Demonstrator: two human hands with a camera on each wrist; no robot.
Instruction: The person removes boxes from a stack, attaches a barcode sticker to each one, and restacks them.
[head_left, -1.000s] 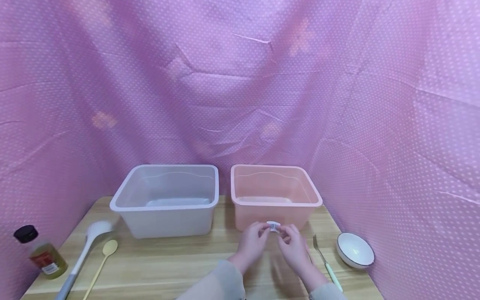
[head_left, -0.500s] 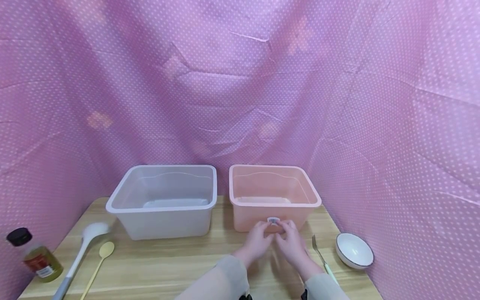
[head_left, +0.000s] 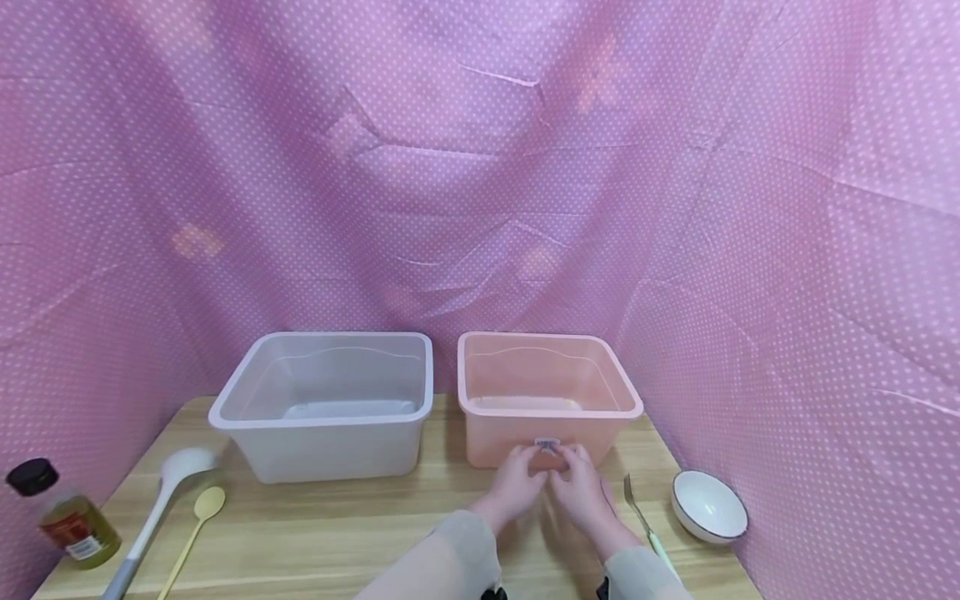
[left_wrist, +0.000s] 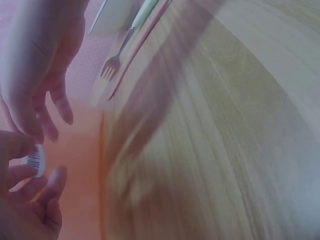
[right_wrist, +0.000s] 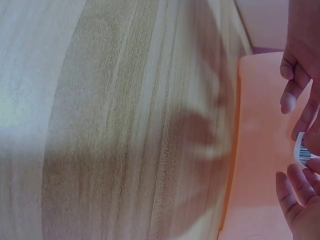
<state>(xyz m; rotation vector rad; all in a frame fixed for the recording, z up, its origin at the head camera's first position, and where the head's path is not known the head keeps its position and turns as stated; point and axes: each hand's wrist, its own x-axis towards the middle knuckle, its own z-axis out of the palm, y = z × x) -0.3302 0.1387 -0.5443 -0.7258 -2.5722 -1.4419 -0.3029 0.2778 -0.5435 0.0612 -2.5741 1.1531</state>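
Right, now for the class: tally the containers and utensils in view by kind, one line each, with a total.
Tubs: 2 (white tub, pink tub)
Spoons or ladles: 2 (large white one, yellow spoon)
Forks: 1 (green-handled fork)
Bowls: 1 (white bowl)
Bottles: 1 (black-capped bottle)
Kind unclear: 1 (slim pink utensil)
Total: 8

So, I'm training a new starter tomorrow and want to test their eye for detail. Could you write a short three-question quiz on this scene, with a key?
1. Multiple choice: The left hand and right hand are both at the barcode label. Which bin are they in front of?
A) the white bin
B) the pink bin
C) neither bin

2. True or false: In the head view, the fork lies between the right hand and the bowl.

3. Fill the gap: The bottle on the left of the head view has a ____ cap.

Key: 1. B; 2. True; 3. black
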